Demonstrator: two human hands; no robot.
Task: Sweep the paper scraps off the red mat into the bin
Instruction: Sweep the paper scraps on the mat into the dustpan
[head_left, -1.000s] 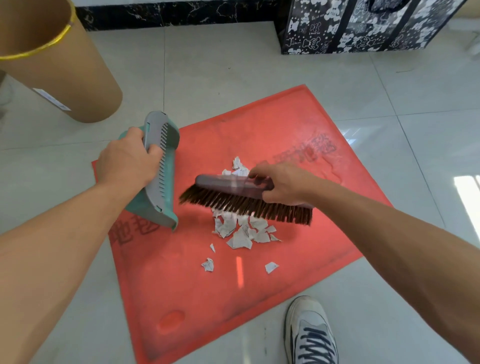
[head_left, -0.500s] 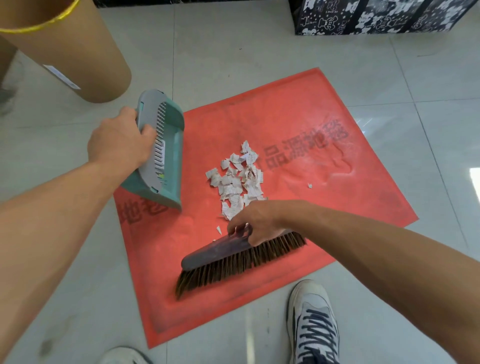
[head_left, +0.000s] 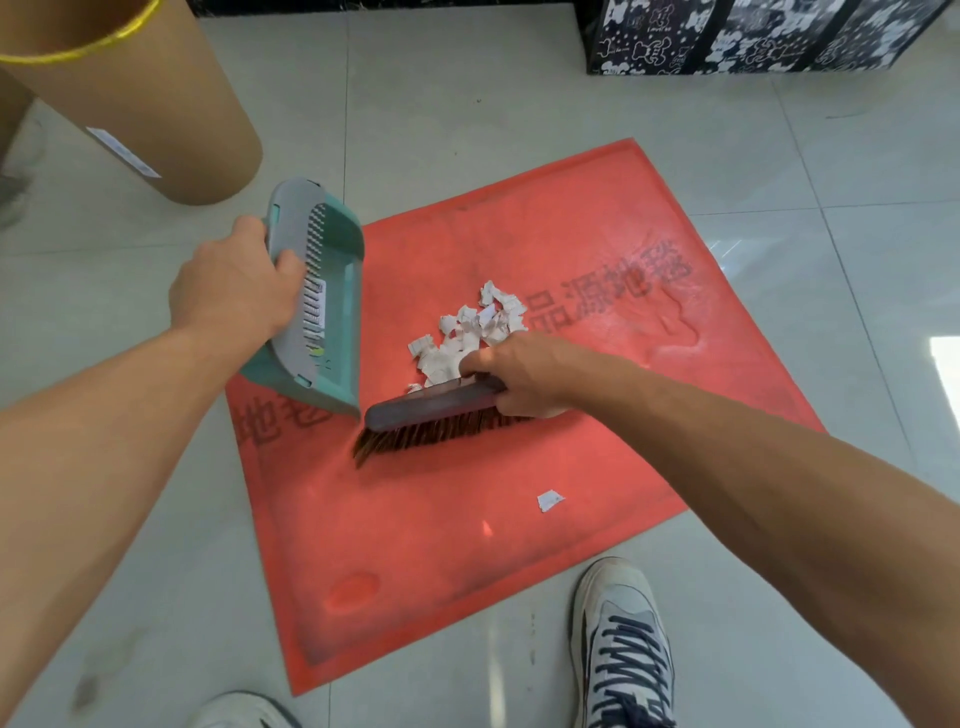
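Observation:
A red mat (head_left: 545, 519) lies on the tiled floor. Near its middle is a pile of white paper scraps (head_left: 470, 332); a single scrap (head_left: 549, 500) lies apart, nearer to me. My right hand (head_left: 524, 379) grips a brown hand brush (head_left: 431, 415), bristles down on the mat at the near side of the pile. My left hand (head_left: 234, 296) holds a teal and grey dustpan (head_left: 322, 301), tilted, its lip at the mat's left edge, close to the brush tip. A tall brown cardboard bin (head_left: 156, 104) stands at the back left.
A black and white patterned bag or box (head_left: 753, 36) stands at the back right. My two shoes (head_left: 623, 644) are on the tiles at the mat's near edge. Grey floor tiles surround the mat.
The brush swung from the pile's far side to the mat's near edge, then came back up against the pile's near side. The scraps are gathered tighter. The dustpan barely moved.

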